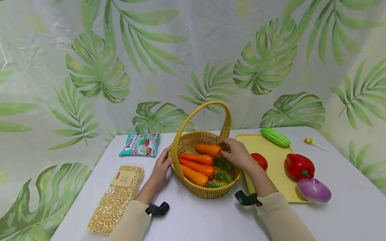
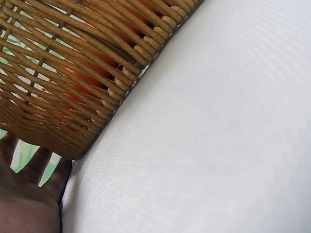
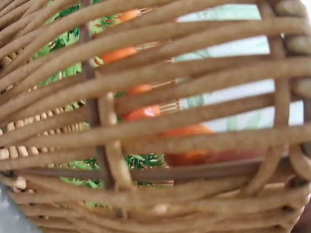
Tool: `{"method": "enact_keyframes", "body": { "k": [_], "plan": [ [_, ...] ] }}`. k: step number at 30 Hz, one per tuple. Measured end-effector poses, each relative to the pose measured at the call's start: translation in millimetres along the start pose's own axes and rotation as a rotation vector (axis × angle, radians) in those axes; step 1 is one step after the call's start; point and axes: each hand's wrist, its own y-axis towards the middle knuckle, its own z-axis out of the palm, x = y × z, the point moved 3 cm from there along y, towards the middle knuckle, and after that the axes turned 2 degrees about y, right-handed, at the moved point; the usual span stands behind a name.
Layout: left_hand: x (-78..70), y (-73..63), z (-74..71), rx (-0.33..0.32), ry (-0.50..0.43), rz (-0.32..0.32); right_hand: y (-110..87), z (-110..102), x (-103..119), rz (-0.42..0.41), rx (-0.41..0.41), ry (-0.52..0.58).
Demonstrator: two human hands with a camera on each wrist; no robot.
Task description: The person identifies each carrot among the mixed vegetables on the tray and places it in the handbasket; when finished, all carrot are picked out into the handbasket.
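Note:
A wicker basket with a tall arched handle stands on the table, with several orange carrots and green leafy tops in it. At its left side my left hand holds the basket by the outer wall; in the left wrist view, the fingers reach behind the weave and their tips are hidden. Inside the basket, my right hand pinches the leafy end of the rearmost carrot. The right wrist view looks through the basket weave, with orange carrot parts behind it.
Left of the basket lie a teal candy bag and a pack of corn kernels. On the right, a yellow tray bears a tomato, green gourd, red pepper and purple onion. A lollipop lies beyond.

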Motion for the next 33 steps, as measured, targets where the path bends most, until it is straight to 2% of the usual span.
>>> {"method": "enact_keyframes", "body": {
  "k": [6,10,20,28,33],
  "plan": [
    [0.1,-1.2,-0.1,-0.022,-0.02,-0.014,3.2,2,4,-0.036,0.03,-0.009],
    [-0.1,-2.2,0.9,-0.015,-0.026,-0.028,6.1,7,5,-0.014,0.079,0.031],
    [-2.0,-1.6,1.9,-0.006,-0.029,-0.015,15.6,16,-1,0.094,0.225,0.289],
    [-3.6,-1.0,2.0,-0.004,-0.03,-0.016,19.0,19,-1,0.098,0.232,0.312],
    [-3.6,-1.4,2.3,-0.007,-0.024,-0.015,21.0,24,-2,0.099,0.199,0.262]
  ]
}}
